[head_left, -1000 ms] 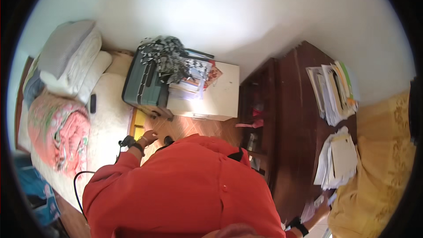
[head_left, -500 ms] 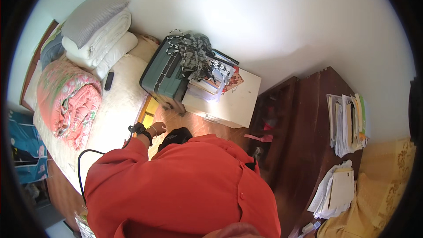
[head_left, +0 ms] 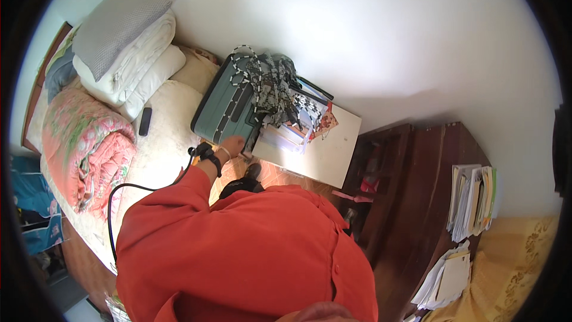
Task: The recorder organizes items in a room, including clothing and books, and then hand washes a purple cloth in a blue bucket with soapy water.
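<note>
Left hand [head_left: 233,145] is at the lower front edge of the green suitcase [head_left: 223,110]; can't tell if it's touching, or whether the fingers are spread or closed on anything. Suitcase sits between the bed [head_left: 170,107] and the white cabinet [head_left: 333,155], patterned cloth [head_left: 274,83] heaped on top, papers [head_left: 286,140] just beside it.

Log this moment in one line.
Left hand: at suitcase edge, contact unclear | Right hand: out of view | Patterned cloth: partly on suitcase
</note>
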`<state>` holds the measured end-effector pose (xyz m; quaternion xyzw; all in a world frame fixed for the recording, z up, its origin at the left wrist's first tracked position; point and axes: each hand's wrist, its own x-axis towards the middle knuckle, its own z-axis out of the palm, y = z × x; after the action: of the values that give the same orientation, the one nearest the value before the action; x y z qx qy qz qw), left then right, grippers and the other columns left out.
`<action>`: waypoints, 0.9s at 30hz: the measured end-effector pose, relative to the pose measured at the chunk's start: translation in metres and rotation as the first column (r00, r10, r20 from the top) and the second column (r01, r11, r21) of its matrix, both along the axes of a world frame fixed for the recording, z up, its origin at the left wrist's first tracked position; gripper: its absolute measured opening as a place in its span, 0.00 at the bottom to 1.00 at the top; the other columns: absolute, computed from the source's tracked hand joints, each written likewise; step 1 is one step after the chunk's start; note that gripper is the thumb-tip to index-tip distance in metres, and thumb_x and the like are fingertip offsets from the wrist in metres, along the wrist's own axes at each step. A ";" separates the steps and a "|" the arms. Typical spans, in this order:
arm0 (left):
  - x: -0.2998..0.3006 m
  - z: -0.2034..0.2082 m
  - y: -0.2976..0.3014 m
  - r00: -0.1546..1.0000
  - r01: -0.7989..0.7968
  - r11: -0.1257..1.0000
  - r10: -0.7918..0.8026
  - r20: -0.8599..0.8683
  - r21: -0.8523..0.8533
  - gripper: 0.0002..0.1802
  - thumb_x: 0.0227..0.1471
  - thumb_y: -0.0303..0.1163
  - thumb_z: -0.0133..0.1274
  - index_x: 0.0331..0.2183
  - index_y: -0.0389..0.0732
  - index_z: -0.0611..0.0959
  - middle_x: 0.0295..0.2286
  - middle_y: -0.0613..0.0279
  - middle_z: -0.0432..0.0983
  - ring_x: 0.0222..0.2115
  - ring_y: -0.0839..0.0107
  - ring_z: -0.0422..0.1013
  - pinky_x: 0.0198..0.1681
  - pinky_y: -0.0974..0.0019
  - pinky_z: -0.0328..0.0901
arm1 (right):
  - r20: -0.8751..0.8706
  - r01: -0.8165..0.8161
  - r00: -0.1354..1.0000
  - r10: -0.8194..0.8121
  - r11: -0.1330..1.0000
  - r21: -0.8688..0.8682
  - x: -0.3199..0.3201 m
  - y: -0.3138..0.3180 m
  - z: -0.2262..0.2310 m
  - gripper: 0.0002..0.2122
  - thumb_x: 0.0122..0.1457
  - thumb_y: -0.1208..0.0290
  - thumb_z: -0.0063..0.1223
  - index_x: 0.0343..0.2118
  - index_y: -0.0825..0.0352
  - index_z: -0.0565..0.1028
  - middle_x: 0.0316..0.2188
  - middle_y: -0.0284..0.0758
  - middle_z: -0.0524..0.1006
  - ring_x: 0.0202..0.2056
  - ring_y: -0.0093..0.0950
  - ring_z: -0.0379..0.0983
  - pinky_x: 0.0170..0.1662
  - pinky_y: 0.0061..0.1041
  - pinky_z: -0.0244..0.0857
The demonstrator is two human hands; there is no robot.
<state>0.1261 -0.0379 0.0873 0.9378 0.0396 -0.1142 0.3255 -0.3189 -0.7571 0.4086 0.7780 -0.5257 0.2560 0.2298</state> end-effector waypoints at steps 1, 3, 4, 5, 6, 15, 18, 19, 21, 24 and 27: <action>0.020 0.006 -0.001 0.999 -0.007 0.999 0.008 0.043 -0.035 0.11 0.40 0.34 0.46 0.28 0.39 0.76 0.26 0.52 0.72 0.29 0.57 0.69 0.33 0.62 0.63 | 0.013 -0.024 1.000 0.024 0.999 -0.022 -0.002 0.009 0.005 0.18 0.46 0.68 0.48 0.38 0.74 0.67 0.25 0.44 0.73 0.24 0.36 0.70 0.25 0.30 0.65; 0.059 0.026 -0.009 0.990 -0.025 0.987 0.046 0.137 -0.158 0.10 0.41 0.32 0.46 0.27 0.37 0.76 0.25 0.52 0.71 0.30 0.57 0.68 0.33 0.62 0.63 | 0.034 -0.067 0.997 0.069 0.995 -0.072 -0.006 0.028 0.015 0.18 0.45 0.68 0.48 0.38 0.74 0.67 0.25 0.45 0.73 0.24 0.36 0.70 0.26 0.30 0.65; 0.079 0.030 -0.011 0.983 -0.003 0.985 0.035 0.183 -0.171 0.12 0.40 0.32 0.48 0.29 0.37 0.74 0.26 0.52 0.70 0.31 0.56 0.67 0.34 0.62 0.62 | 0.039 -0.090 0.995 0.094 0.992 -0.089 -0.007 0.038 0.020 0.18 0.45 0.69 0.48 0.38 0.74 0.67 0.25 0.45 0.73 0.24 0.36 0.70 0.26 0.30 0.65; 0.097 0.035 -0.013 0.973 0.018 0.983 0.025 0.230 -0.182 0.14 0.40 0.32 0.49 0.32 0.36 0.73 0.27 0.52 0.69 0.32 0.55 0.66 0.35 0.62 0.62 | 0.042 -0.111 0.992 0.116 0.988 -0.104 -0.006 0.047 0.024 0.18 0.45 0.69 0.48 0.38 0.74 0.67 0.25 0.45 0.73 0.24 0.36 0.70 0.26 0.30 0.65; 0.115 0.040 -0.019 0.973 0.025 0.981 0.020 0.229 -0.190 0.14 0.40 0.32 0.49 0.32 0.36 0.73 0.27 0.52 0.69 0.32 0.55 0.66 0.35 0.62 0.62 | 0.040 -0.131 0.990 0.136 0.985 -0.112 -0.004 0.056 0.028 0.18 0.45 0.69 0.48 0.39 0.74 0.67 0.25 0.45 0.73 0.24 0.37 0.70 0.26 0.30 0.65; 0.231 0.080 -0.039 0.966 -0.236 0.959 0.250 -0.073 0.155 0.31 0.36 0.40 0.55 0.42 0.37 0.66 0.35 0.49 0.67 0.35 0.51 0.66 0.40 0.59 0.62 | 0.081 -0.288 0.956 0.282 0.955 0.076 0.013 0.129 0.049 0.16 0.41 0.78 0.48 0.37 0.76 0.67 0.24 0.44 0.73 0.24 0.34 0.69 0.24 0.25 0.64; 0.264 0.053 -0.021 0.983 -0.182 0.983 0.182 -0.009 -0.024 0.23 0.36 0.43 0.53 0.32 0.35 0.73 0.31 0.47 0.71 0.33 0.55 0.68 0.34 0.58 0.63 | 0.135 -0.399 0.916 0.377 0.888 0.229 0.021 0.143 0.041 0.16 0.39 0.83 0.47 0.35 0.77 0.68 0.24 0.44 0.73 0.23 0.32 0.69 0.23 0.22 0.64; 0.272 0.050 -0.020 0.979 -0.163 0.978 0.177 0.100 -0.129 0.21 0.36 0.44 0.53 0.29 0.36 0.76 0.28 0.48 0.73 0.32 0.57 0.69 0.32 0.58 0.63 | 0.137 -0.457 0.890 0.436 0.844 0.281 0.025 0.143 0.039 0.15 0.38 0.84 0.47 0.35 0.77 0.68 0.24 0.44 0.73 0.23 0.31 0.69 0.22 0.21 0.63; 0.273 0.119 -0.022 0.967 -0.116 0.846 0.216 0.134 -0.521 0.21 0.37 0.45 0.53 0.29 0.36 0.75 0.25 0.54 0.74 0.28 0.64 0.70 0.29 0.63 0.63 | 0.384 -0.448 0.880 0.279 0.756 0.478 0.059 0.164 0.030 0.13 0.40 0.84 0.48 0.33 0.74 0.70 0.23 0.40 0.72 0.21 0.29 0.67 0.19 0.21 0.62; 0.270 0.231 -0.025 0.973 -0.095 0.369 0.232 -0.007 -0.925 0.20 0.42 0.45 0.51 0.31 0.38 0.75 0.25 0.63 0.72 0.26 0.77 0.67 0.30 0.73 0.62 | 0.541 -0.472 0.840 0.038 0.543 0.695 0.113 0.186 0.013 0.13 0.48 0.72 0.47 0.38 0.67 0.69 0.20 0.32 0.69 0.18 0.19 0.64 0.16 0.15 0.58; 0.261 0.311 -0.024 0.918 0.318 0.101 0.216 0.332 -0.943 0.18 0.46 0.43 0.48 0.33 0.38 0.74 0.28 0.66 0.72 0.28 0.78 0.67 0.34 0.75 0.61 | 0.348 -0.347 0.932 0.097 0.506 0.790 0.206 0.231 0.011 0.11 0.45 0.76 0.47 0.33 0.71 0.71 0.22 0.29 0.68 0.21 0.18 0.63 0.19 0.16 0.60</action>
<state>0.3873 -0.0616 0.3985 0.4764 -0.1463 0.0670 0.8644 -0.1131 -0.5264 0.4196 0.8122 -0.5032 0.0987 -0.2781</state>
